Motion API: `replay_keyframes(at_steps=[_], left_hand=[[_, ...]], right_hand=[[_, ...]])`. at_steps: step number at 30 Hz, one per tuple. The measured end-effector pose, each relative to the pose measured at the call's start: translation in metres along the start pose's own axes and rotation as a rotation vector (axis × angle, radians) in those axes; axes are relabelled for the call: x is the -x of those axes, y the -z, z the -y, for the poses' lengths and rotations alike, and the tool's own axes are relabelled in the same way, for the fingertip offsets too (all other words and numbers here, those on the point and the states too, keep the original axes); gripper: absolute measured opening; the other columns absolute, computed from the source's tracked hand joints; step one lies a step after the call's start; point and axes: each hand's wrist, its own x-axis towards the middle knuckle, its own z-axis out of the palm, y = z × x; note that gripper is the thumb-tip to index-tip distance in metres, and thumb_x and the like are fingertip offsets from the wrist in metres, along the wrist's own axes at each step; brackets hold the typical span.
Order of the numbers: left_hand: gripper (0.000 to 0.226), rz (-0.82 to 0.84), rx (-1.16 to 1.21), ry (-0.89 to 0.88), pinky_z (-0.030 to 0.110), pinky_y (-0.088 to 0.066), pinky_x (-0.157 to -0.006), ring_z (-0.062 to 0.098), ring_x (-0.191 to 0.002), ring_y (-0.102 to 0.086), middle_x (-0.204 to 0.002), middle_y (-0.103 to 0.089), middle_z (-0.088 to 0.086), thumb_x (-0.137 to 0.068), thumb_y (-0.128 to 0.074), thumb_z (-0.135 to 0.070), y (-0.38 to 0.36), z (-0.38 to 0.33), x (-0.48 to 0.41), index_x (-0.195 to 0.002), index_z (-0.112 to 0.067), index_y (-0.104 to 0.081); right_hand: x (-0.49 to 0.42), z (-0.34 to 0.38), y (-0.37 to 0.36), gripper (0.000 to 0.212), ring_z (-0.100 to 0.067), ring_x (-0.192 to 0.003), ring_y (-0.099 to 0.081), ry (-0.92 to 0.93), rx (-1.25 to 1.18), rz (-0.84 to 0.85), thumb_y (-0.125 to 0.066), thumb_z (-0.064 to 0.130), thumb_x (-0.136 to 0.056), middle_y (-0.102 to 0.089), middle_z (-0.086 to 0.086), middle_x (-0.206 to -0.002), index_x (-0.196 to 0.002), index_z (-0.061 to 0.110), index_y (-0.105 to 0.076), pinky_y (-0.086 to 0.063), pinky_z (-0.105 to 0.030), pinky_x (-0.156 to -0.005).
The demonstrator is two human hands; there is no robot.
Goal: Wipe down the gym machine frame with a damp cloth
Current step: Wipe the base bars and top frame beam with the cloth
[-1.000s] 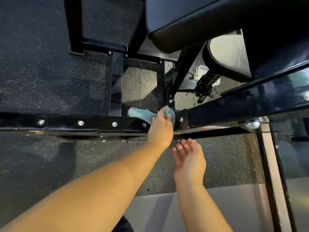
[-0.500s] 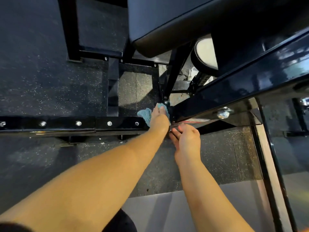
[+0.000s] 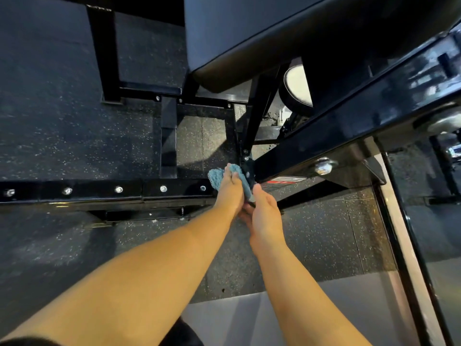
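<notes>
We look down on the black machine frame [image 3: 274, 166], which stands on a dark speckled floor [image 3: 62, 108]. A low bar [image 3: 94, 193] with a row of silver bolts [image 3: 163, 188] runs across from the left. A wide glossy beam [image 3: 349, 126] comes down in a slope from the right, and the two meet at a joint near the middle.

The blue cloth [image 3: 216, 179] is at this joint, on the right end of the low bar. Our left hand [image 3: 230, 189] grips it: the fingers are curled over the top of the cloth and press it against the metal, and a fluffy part comes out on the left side of the hand.

Our right hand [image 3: 264, 213] is just beside the left one and touches it. Its thumb points up to the lower end of the cloth, and its fingers are bent under the left hand. We cannot tell if it really pinches the cloth.

A red and white label [image 3: 287, 181] is on the frame just right of the hands. A black padded seat [image 3: 249, 33] hangs above the joint.
</notes>
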Motion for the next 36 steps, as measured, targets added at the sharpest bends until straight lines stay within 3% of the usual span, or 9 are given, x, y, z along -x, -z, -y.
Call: replay_keyframes(at_steps=[6, 12, 15, 18, 21, 24, 26, 32, 36], left_hand=[[0.046, 0.217, 0.027, -0.12, 0.034, -0.037, -0.108, 0.011, -0.125, -0.045, -0.147, -0.035, -0.005, -0.103, -0.029, -0.031, 0.014, 0.002, 0.017, -0.145, -0.045, -0.018], [0.047, 0.026, -0.333, -0.099, 0.019, -0.045, -0.074, 0.01, -0.077, -0.055, -0.123, -0.057, 0.006, -0.102, -0.031, -0.018, 0.026, 0.005, -0.002, -0.147, -0.027, -0.027], [0.034, -0.128, -0.431, -0.337, 0.007, -0.037, -0.077, 0.01, -0.096, -0.055, -0.117, -0.061, 0.002, -0.094, -0.051, -0.012, 0.045, 0.004, -0.006, -0.128, -0.015, -0.055], [0.023, -0.168, -0.622, -0.441, 0.025, -0.039, -0.095, 0.018, -0.11, -0.051, -0.121, -0.058, 0.005, -0.091, -0.056, -0.013, 0.07, 0.006, -0.016, -0.111, -0.011, -0.065], [0.03, -0.126, -0.888, -0.417, 0.019, -0.027, -0.1, 0.018, -0.129, -0.038, -0.135, -0.049, 0.001, -0.095, -0.048, -0.02, 0.099, 0.01, -0.021, -0.122, -0.015, -0.062], [0.034, 0.039, -1.117, -0.455, 0.03, -0.021, -0.114, 0.025, -0.137, -0.032, -0.142, -0.046, 0.006, -0.098, -0.042, -0.018, 0.14, 0.013, -0.015, -0.129, -0.013, -0.057], [0.036, -0.063, -1.267, -0.432, 0.037, -0.014, -0.116, 0.025, -0.142, -0.024, -0.148, -0.038, 0.003, -0.1, -0.038, -0.022, 0.176, 0.019, -0.004, -0.134, -0.018, -0.052], [0.048, -0.453, -1.379, -0.193, 0.049, -0.011, -0.115, 0.03, -0.144, -0.012, -0.155, -0.022, 0.009, -0.1, -0.037, -0.028, 0.27, 0.042, 0.037, -0.145, -0.013, -0.033], [0.046, -0.497, -1.166, -0.244, 0.044, -0.013, -0.115, 0.026, -0.143, -0.018, -0.153, -0.027, 0.009, -0.099, -0.039, -0.018, 0.299, 0.052, 0.05, -0.143, -0.007, -0.034]], right_hand=[[-0.002, -0.018, -0.003, 0.017, -0.015, -0.086, -0.067, 0.043, -0.036, -0.029, -0.057, 0.024, -0.096, -0.069, -0.008, -0.103, -0.11, 0.014, -0.057, -0.056, -0.029, -0.072], [-0.007, -0.028, -0.008, 0.017, -0.022, -0.096, -0.06, 0.103, 0.151, -0.184, -0.062, 0.011, -0.091, -0.058, -0.003, -0.103, -0.098, 0.022, -0.05, -0.052, -0.042, -0.092], [0.004, -0.028, -0.008, 0.021, -0.018, -0.088, -0.054, 0.496, 0.472, -0.229, -0.063, 0.008, -0.089, -0.052, 0.0, -0.097, -0.089, 0.023, -0.048, -0.047, -0.03, -0.08], [0.003, -0.035, -0.022, 0.016, -0.019, -0.109, -0.049, 0.947, 0.754, -0.069, -0.055, 0.01, -0.089, -0.055, -0.008, -0.113, -0.104, 0.01, -0.059, -0.041, -0.027, -0.096], [-0.022, -0.053, -0.045, 0.05, -0.034, -0.143, -0.022, 0.942, 0.965, 0.098, -0.048, 0.025, -0.093, -0.036, -0.022, -0.148, -0.136, -0.001, -0.047, -0.016, -0.037, -0.118], [-0.052, -0.065, -0.055, 0.073, -0.033, -0.148, 0.004, 0.807, 1.269, 0.159, -0.035, 0.056, -0.095, -0.005, -0.018, -0.159, -0.151, 0.011, -0.022, 0.002, -0.044, -0.119], [-0.068, -0.075, -0.058, 0.075, -0.031, -0.147, 0.01, 0.746, 1.501, 0.161, -0.031, 0.062, -0.094, 0.003, -0.016, -0.16, -0.153, 0.018, -0.015, 0.007, -0.042, -0.118], [-0.056, -0.111, -0.113, 0.056, -0.039, -0.131, -0.043, 0.968, 1.448, -0.042, -0.07, 0.029, -0.084, -0.049, -0.021, -0.139, -0.131, 0.002, -0.054, -0.026, -0.052, -0.113], [-0.009, -0.142, -0.208, 0.063, -0.026, -0.143, -0.026, 1.205, 1.452, 0.218, -0.052, 0.043, -0.093, -0.035, -0.01, -0.152, -0.146, 0.013, -0.038, -0.011, -0.04, -0.116]])
